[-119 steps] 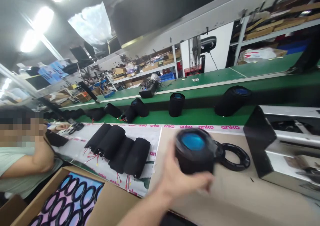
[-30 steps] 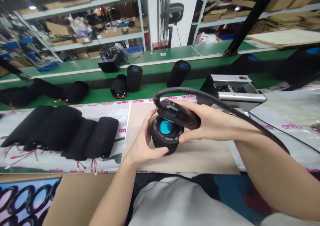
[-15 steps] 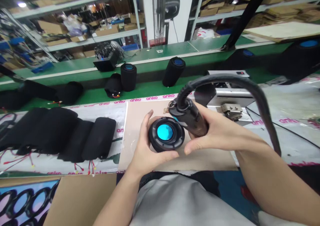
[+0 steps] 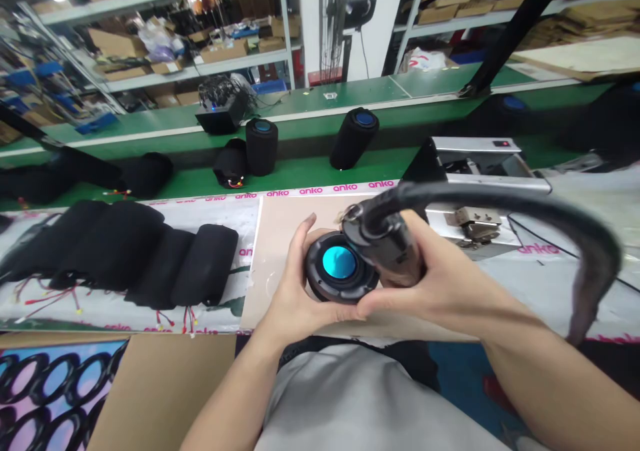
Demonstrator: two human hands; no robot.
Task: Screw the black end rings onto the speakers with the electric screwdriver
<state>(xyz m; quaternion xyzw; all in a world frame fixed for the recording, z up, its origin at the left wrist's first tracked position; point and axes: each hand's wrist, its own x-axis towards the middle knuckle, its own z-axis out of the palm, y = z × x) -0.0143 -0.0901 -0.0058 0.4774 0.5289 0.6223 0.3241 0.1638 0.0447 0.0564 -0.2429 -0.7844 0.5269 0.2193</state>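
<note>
My left hand (image 4: 301, 296) curls round the side of a round black speaker (image 4: 320, 284), whose end faces up with a black ring and a shiny blue disc in its middle. My right hand (image 4: 425, 271) grips a black electric screwdriver (image 4: 387, 238) held nearly upright, a thick black cable arching from its top to the right. The screwdriver's body covers the right part of the ring, and its tip is hidden. Both thumbs come close together at the speaker's near side. Beneath lies a tan board (image 4: 280, 214).
Several black fabric-covered cylinders (image 4: 207, 264) with coloured wire ends lie on the left of the bench. A silver metal device (image 4: 480, 191) stands right. More speakers (image 4: 355, 138) stand on the green surface behind. Black rings (image 4: 45, 378) fill a box at lower left.
The screwdriver has come left over the speaker's ring, and my right thumb now meets my left thumb. The whole view has shifted slightly.
</note>
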